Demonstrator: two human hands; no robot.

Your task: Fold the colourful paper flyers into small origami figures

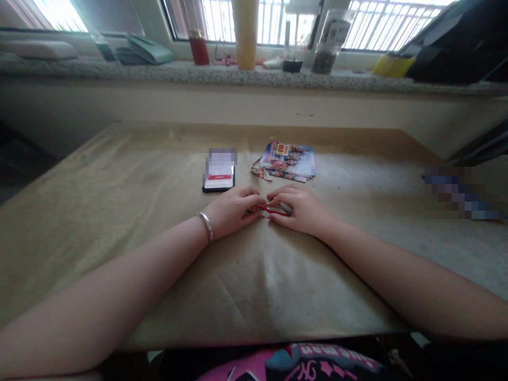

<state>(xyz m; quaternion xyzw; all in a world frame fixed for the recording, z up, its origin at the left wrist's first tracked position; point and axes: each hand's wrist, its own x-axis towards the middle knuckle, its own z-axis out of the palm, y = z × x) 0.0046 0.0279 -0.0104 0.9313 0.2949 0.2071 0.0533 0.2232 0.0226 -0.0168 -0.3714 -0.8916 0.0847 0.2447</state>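
Note:
My left hand (232,209) and my right hand (299,209) meet at the middle of the brown paper-covered table (119,211). Between their fingertips lies a small folded piece of red and white printed paper (270,210), pressed flat against the table. Both hands have fingers curled and pinched on it. A silver bangle (206,226) sits on my left wrist. Just beyond the hands lies a stack of colourful printed leaflets (289,160) with a small torn scrap (262,173) at its near left corner.
A phone (219,172) with a lit screen lies left of the leaflets. The stone windowsill (159,71) behind holds a red jar (199,50), a tall yellow cylinder (246,34), glass containers (329,42) and a yellow object (392,64). A blurred item (460,193) rests at the right.

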